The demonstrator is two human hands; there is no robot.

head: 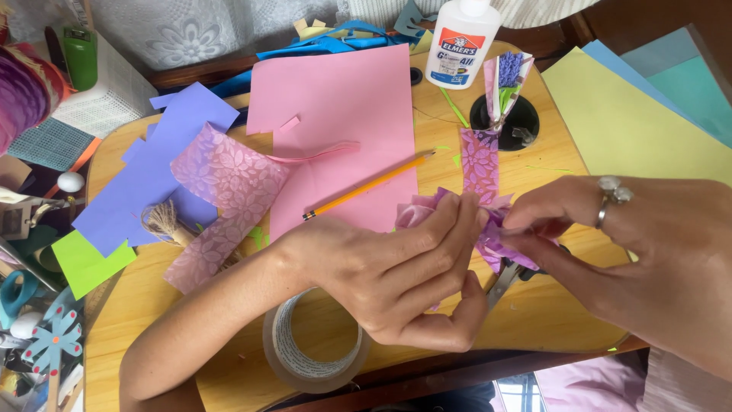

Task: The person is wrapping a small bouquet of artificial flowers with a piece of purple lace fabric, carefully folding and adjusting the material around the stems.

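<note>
My left hand (404, 271) and my right hand (633, 252) meet over the front of a small wooden table (549, 313). Both pinch a crumpled pink and purple paper flower (492, 229) between their fingertips. A patterned purple paper strip (480, 164) runs up from the flower toward the back. My right hand wears a ring. Scissors (505, 281) lie partly hidden under the hands. A roll of clear tape (305, 351) sits around my left wrist at the table's front edge.
A pink sheet (335, 114) with a yellow pencil (366, 187) lies mid-table. Patterned lilac paper (221, 206), blue paper (145, 175) and green paper (84, 263) lie left. A white glue bottle (461, 42) stands at the back. Yellow and blue sheets (633, 122) lie right.
</note>
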